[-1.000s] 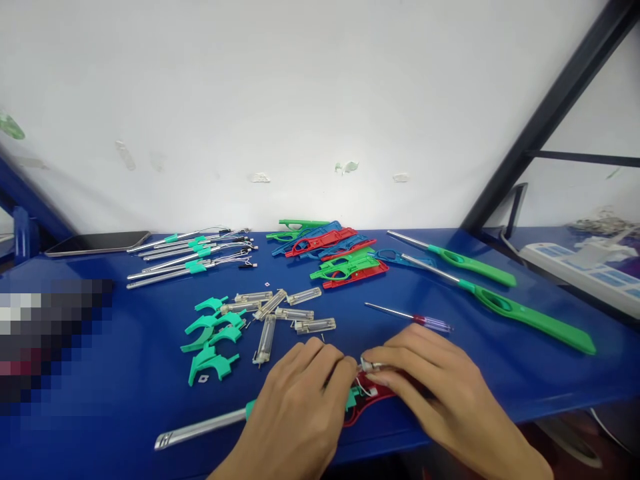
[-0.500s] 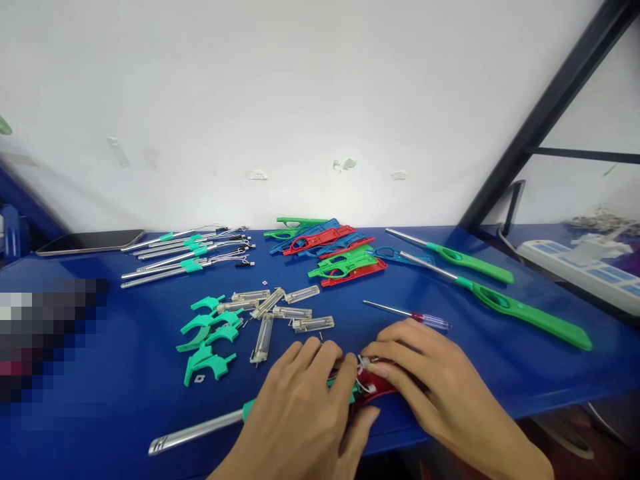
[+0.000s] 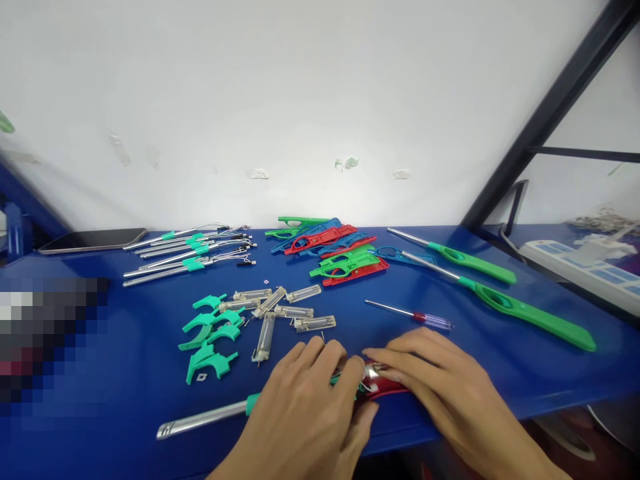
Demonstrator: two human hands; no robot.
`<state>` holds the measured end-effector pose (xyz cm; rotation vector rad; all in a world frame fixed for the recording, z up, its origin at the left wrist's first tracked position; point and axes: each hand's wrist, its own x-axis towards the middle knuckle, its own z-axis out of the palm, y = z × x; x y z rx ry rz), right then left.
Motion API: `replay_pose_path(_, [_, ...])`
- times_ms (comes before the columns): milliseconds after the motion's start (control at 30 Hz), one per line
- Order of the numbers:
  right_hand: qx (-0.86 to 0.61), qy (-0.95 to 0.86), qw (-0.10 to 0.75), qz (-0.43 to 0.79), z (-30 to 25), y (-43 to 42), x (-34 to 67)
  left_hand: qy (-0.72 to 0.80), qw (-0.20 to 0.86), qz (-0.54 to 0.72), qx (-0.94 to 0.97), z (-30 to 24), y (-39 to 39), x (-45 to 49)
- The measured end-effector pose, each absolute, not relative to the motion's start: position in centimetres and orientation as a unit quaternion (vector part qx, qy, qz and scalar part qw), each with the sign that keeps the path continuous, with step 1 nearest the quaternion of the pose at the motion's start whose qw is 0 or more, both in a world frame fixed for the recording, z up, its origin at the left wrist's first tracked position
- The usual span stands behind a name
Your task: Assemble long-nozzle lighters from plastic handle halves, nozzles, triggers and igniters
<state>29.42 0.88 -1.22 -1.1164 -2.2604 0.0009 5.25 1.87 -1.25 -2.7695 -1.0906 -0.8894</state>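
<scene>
**Both hands on the half-built red lighter at the front edge**

Your left hand [image 3: 305, 407] and right hand [image 3: 440, 387] meet low in the centre of the frame, on the near edge of the blue tabletop [image 3: 125, 393]. Between them lies the red plastic lighter shell with a long silver metal tube [image 3: 383, 385]; the tube runs out to the lower left from under your left palm. Your left hand presses flat over the shell with fingers curled, and your right fingertips [image 3: 373, 355] pinch down on a small silvery part at the top of the shell.

This piece looks light and stiff, but the thin white wires beside your fingers look delicate. I would judge the plastic body the safest place to hold it, not the wires or the tube tip.

No containers are in view; the parts lie loose in groups. The teal plastic trigger pieces [image 3: 210, 337] and clear small tubular cartridges [image 3: 285, 312] sit just above your left hand, and the small screwdriver with a clear red handle [image 3: 415, 316] lies just above your right.
</scene>
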Motion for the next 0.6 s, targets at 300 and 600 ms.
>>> replay_pose_path(300, [-0.442, -0.827, 0.326, 0.123, -0.9, 0.7, 30.3, -0.350, 0.003, -0.278, -0.895, -1.0, 1.8, 5.2])
replay_pose_path(600, [-0.442, -0.812, 0.324, 0.200, -0.4, 1.3, 30.8, -0.338, -0.001, -0.279, -0.899, -1.2, 2.0, 5.3])
